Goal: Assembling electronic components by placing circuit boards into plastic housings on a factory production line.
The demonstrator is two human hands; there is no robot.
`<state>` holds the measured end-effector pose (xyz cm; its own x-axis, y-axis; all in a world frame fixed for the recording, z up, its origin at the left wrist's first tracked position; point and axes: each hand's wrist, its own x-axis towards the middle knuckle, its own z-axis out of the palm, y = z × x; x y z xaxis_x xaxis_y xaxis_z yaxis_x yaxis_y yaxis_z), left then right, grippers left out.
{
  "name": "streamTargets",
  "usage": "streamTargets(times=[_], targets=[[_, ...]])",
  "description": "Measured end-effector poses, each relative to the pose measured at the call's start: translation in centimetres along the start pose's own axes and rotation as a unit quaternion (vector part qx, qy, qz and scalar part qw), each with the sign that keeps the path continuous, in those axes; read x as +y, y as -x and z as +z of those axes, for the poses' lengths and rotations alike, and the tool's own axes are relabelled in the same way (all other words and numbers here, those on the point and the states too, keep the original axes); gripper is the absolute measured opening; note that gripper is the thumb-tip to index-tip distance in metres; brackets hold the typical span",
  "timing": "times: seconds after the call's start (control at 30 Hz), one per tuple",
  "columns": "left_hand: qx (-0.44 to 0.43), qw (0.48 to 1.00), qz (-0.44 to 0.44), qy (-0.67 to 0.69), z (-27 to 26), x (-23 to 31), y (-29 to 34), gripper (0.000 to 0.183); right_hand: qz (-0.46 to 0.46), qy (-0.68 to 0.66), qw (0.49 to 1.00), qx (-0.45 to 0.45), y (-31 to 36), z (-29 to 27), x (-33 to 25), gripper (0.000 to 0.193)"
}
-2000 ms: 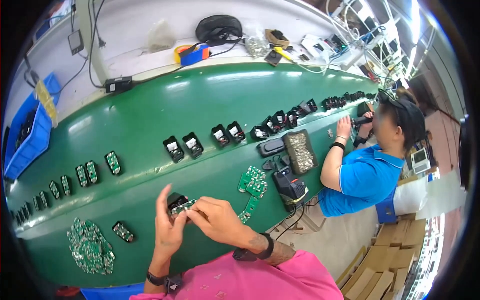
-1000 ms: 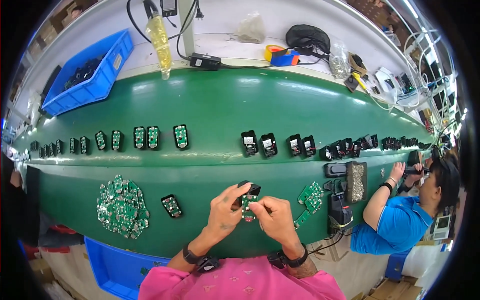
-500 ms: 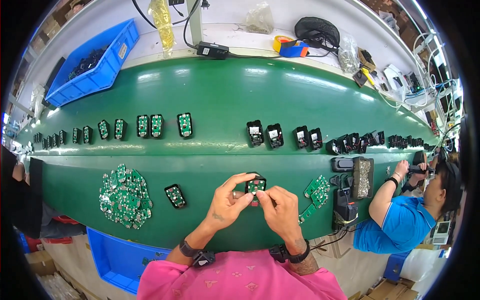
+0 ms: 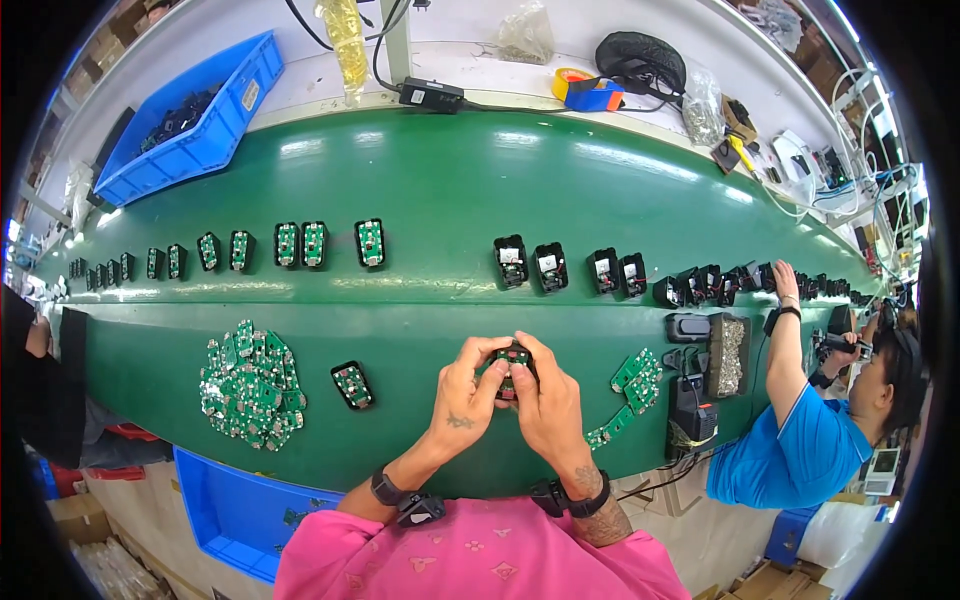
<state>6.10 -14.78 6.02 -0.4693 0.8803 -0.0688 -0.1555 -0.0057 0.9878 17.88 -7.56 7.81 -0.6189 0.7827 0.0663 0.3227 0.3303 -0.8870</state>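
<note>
The left hand and right hand are together, closed from either side on a board-fitted black housing just above the surface. Fingers wrap its walls while both thumbs lie on its green face, a grip that looks suited to bracing the shell and pressing the board evenly; how deep it sits is hidden.

Near the right hand lies a small cluster of green circuit boards; beyond the left are a lone filled housing and a larger heap of circuit boards, perhaps kept close for easy reach. Farther back, a row of filled housings stands left, apart from open housings right, seemingly sorted by stage.

Half a second ago, the right hand pinched the board's near edge; now its forefinger reaches around the far end. A co-worker's hand has moved out to the right-hand row.
</note>
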Motion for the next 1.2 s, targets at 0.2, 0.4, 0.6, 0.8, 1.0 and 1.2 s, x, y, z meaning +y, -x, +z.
streamTargets(times=[0.2, 0.4, 0.6, 0.8, 1.0, 1.2], targets=[[0.045, 0.986, 0.149, -0.059, 0.2, -1.8, 0.4, 0.023, -0.124, 0.0, 0.991, 0.057, -0.3, 0.8, 1.0, 0.033], [0.062, 0.985, 0.104, -0.121, -1.1, -2.1, -1.7, 0.022, -0.09, 0.037, 0.994, 0.043, -2.1, 2.0, 1.8, 0.034], [0.199, 0.963, 0.064, -0.172, -5.1, -3.3, -10.9, 0.026, -0.03, 0.082, 0.995, 0.049, -0.1, -1.0, 2.9, 0.029], [0.234, 0.928, 0.066, -0.283, -9.4, -5.6, -16.3, 0.039, -0.009, 0.221, 0.968, 0.119, 2.2, -7.5, 7.0, 0.034], [0.176, 0.874, 0.173, -0.419, -4.4, -1.4, -11.1, 0.073, 0.145, 0.298, 0.938, 0.097, 4.9, -14.4, 8.4, 0.054], [0.064, 0.904, 0.092, -0.414, -0.5, -4.8, -12.8, 0.101, 0.132, 0.265, 0.949, 0.104, 5.6, -14.1, 10.5, 0.051]])
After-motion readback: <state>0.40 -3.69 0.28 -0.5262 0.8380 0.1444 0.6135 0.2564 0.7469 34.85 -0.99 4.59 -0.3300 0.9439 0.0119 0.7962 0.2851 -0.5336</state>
